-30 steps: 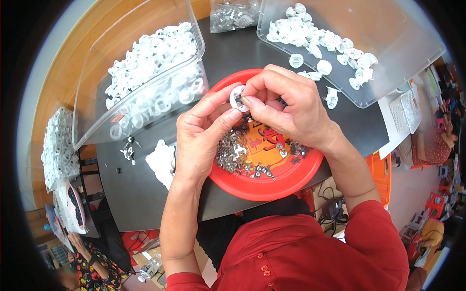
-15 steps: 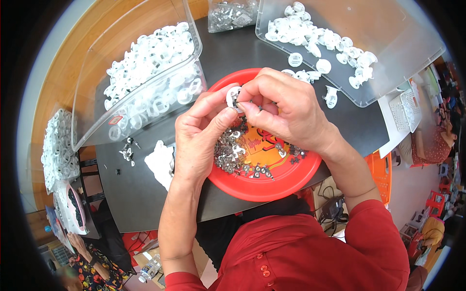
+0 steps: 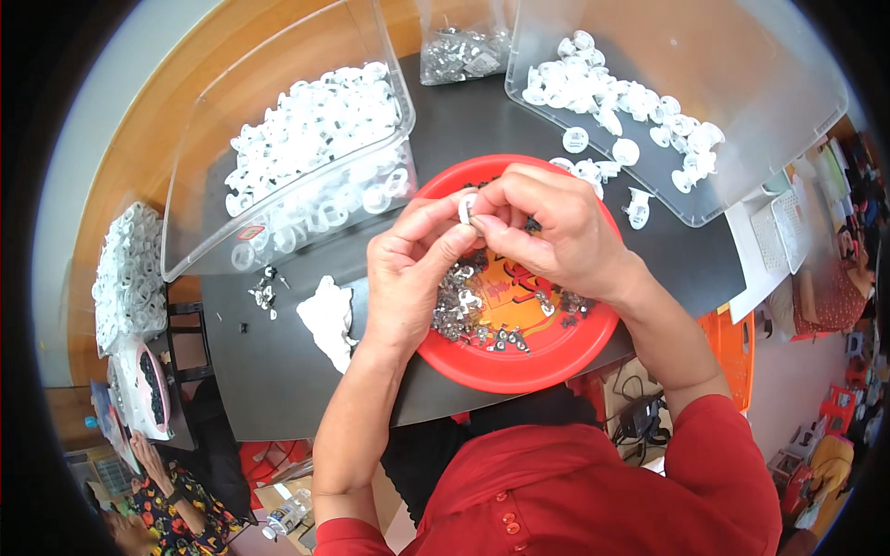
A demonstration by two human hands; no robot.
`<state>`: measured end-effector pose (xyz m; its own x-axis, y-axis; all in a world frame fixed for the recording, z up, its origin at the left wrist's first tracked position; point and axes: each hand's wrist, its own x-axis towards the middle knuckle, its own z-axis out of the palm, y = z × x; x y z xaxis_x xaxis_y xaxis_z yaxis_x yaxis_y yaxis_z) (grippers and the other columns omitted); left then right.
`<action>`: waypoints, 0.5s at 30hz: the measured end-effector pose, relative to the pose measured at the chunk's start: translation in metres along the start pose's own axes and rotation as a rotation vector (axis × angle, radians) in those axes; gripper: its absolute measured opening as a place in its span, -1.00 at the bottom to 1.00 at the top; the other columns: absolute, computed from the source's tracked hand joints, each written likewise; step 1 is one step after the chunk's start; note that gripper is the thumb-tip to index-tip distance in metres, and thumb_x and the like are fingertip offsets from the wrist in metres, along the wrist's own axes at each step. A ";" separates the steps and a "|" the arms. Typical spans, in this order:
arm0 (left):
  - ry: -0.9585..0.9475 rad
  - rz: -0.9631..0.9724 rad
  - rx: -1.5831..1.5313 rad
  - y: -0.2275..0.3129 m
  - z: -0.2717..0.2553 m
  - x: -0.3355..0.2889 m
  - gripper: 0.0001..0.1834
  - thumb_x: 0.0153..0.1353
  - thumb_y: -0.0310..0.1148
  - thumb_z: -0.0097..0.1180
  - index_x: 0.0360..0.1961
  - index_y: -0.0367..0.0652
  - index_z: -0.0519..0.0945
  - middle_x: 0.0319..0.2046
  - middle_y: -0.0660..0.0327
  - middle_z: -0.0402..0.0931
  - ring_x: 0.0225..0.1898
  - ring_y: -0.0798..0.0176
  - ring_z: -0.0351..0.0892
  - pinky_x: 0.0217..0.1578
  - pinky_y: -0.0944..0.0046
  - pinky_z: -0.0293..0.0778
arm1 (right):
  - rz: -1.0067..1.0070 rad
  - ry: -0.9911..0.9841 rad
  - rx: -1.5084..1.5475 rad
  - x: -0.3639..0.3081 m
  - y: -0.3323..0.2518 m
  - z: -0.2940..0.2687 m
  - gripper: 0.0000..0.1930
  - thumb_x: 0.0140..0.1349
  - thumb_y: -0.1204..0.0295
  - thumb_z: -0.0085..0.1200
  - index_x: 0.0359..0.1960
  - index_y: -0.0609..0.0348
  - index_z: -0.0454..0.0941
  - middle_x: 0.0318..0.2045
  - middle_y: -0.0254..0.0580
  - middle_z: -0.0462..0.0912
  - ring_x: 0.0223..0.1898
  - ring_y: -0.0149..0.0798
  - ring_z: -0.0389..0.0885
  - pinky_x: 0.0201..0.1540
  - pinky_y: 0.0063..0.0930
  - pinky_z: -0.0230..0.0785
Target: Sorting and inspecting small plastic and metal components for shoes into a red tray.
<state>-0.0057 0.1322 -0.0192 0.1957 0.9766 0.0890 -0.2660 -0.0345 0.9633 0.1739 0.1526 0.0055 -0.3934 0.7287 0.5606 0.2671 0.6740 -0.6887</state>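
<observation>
A small white round plastic part (image 3: 466, 208) is held up over a red round tray (image 3: 519, 375). My left hand (image 3: 403, 278) pinches it between thumb and fingers. My right hand (image 3: 561, 232) is closed beside it, thumb and index fingertips pressed together at the part's right edge. Whatever sits between those right fingertips is too small and hidden to name. In the tray, below my hands, lie many small metal pieces (image 3: 452, 315), heaped at the left, with a few nearer the front (image 3: 505, 339).
At the back left, a clear plastic bin (image 3: 408, 111) holds many white parts. Another clear bin (image 3: 779, 120) lies at the back right with more. A bag of metal pieces (image 3: 464, 56) stands between them. A crumpled white cloth (image 3: 326, 320) lies left of the tray. Another person's hand (image 3: 148, 459) shows lower left.
The view has shifted, so the table and bins sit lower and further right. The white part has turned more edge-on between my fingers; both hands keep their pinch.
</observation>
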 end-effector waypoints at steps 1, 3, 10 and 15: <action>-0.003 -0.020 -0.002 0.000 0.001 0.000 -0.68 0.22 -0.56 0.13 0.02 -0.35 0.56 -0.11 0.22 0.49 -0.11 0.34 0.58 -0.07 0.37 0.51 | 0.018 -0.052 0.012 0.001 0.001 -0.003 -0.89 0.13 0.52 0.15 -0.39 0.30 0.50 -0.50 -0.15 0.51 -0.52 -0.27 0.54 -0.46 -0.43 0.39; -0.007 -0.009 0.011 0.000 0.003 0.000 -0.68 0.22 -0.55 0.14 0.01 -0.36 0.56 -0.12 0.22 0.48 -0.13 0.35 0.59 -0.09 0.38 0.51 | 0.000 -0.077 -0.009 0.002 0.002 -0.007 -0.90 0.12 0.53 0.16 -0.40 0.30 0.51 -0.52 -0.18 0.52 -0.53 -0.32 0.53 -0.47 -0.47 0.39; -0.099 -0.045 -0.006 0.003 -0.005 0.001 -0.47 0.24 -0.38 0.18 0.20 -0.31 0.38 -0.07 0.15 0.52 -0.13 0.35 0.57 -0.07 0.34 0.50 | -0.002 -0.102 -0.030 0.006 -0.002 -0.010 -0.92 0.11 0.52 0.17 -0.42 0.28 0.56 -0.54 -0.26 0.54 -0.56 -0.42 0.50 -0.49 -0.55 0.36; -0.016 -0.056 -0.054 0.007 -0.003 0.003 -0.37 0.22 -0.41 0.21 0.27 -0.30 0.26 -0.12 0.18 0.44 -0.28 0.44 0.55 -0.21 0.42 0.50 | 0.242 -0.051 0.025 0.010 -0.015 -0.031 -0.89 0.11 0.48 0.19 -0.43 0.29 0.60 -0.54 -0.39 0.57 -0.54 -0.60 0.46 -0.50 -0.67 0.30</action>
<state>-0.0098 0.1355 -0.0127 0.2263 0.9733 0.0393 -0.3048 0.0324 0.9519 0.1928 0.1536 0.0354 -0.3649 0.8609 0.3545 0.3373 0.4772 -0.8115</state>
